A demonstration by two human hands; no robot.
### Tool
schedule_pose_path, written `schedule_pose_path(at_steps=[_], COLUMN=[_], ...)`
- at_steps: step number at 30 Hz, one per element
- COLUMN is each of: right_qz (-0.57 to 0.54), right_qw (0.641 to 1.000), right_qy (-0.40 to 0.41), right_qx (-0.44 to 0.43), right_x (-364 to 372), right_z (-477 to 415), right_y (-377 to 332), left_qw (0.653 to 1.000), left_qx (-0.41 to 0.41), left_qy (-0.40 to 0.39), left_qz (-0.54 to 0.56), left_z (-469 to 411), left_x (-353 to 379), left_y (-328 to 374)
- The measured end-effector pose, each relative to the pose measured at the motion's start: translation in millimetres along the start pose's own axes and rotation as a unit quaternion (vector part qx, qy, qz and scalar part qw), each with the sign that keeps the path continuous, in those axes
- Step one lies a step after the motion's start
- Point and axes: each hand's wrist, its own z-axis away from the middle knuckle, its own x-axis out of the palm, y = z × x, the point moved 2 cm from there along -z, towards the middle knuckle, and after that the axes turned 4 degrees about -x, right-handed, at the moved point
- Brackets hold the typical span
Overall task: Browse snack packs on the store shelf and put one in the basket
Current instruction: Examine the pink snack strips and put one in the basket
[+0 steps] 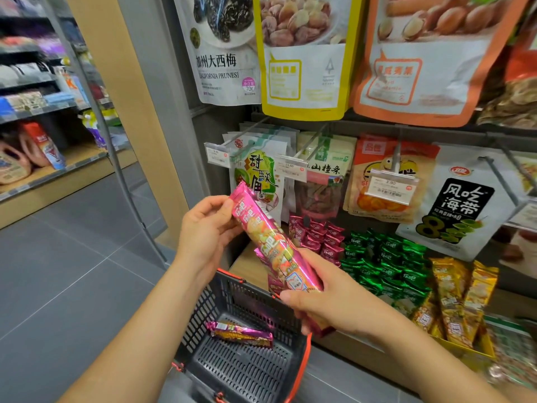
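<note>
A long pink snack pack (268,241) is held tilted in front of the shelf, above the basket. My left hand (207,231) pinches its upper end. My right hand (325,298) grips its lower end, which the fingers hide. A dark grey basket (241,370) with red handles hangs below my hands. A second pink snack pack (239,333) lies on the basket's floor.
The low shelf (247,263) holds pink packs (316,235), green packs (386,263) and yellow packs (456,301). Hanging bags on pegs with price tags (390,186) fill the wall above. An aisle with grey floor tiles (72,271) opens on the left, with other shelves behind it.
</note>
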Motion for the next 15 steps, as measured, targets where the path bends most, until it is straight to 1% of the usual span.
schedule_pose_path(at_steps=[1, 3, 5, 7, 9, 10, 12, 15], right_qz=[0.027, 0.119, 0.211, 0.307, 0.370, 0.382, 0.374, 0.322], right_qw=[0.999, 0.990, 0.972, 0.943, 0.918, 0.913, 0.914, 0.932], right_qy=[0.029, 0.077, 0.099, 0.111, 0.119, 0.125, 0.136, 0.143], right_qx=[-0.006, -0.025, -0.042, -0.056, -0.070, -0.076, -0.086, -0.085], right_x=[-0.6, -1.8, -1.0, 1.7, 5.3, 6.7, 8.4, 8.5], right_z=[-1.4, -2.8, -1.6, 0.3, 1.5, 1.6, 1.4, -0.3], right_y=[0.5, 2.3, 4.0, 5.7, 5.5, 4.7, 2.2, -1.7], left_qw=[1.000, 0.998, 0.994, 0.991, 0.989, 0.989, 0.992, 0.995], left_qx=[-0.011, -0.031, -0.044, -0.055, -0.067, -0.071, -0.070, -0.074], left_qy=[-0.012, -0.047, -0.073, -0.074, -0.055, -0.038, -0.001, 0.035], left_qz=[0.003, -0.020, -0.063, -0.102, -0.120, -0.120, -0.101, -0.050], left_z=[-1.0, -2.2, -2.4, -2.4, -2.2, -1.8, -2.3, -3.6], left_x=[-0.2, 0.6, 0.8, 1.0, 1.7, 2.2, 2.3, 2.4], left_y=[-0.3, 0.6, 2.4, 1.2, -1.6, -1.8, -1.6, -1.3])
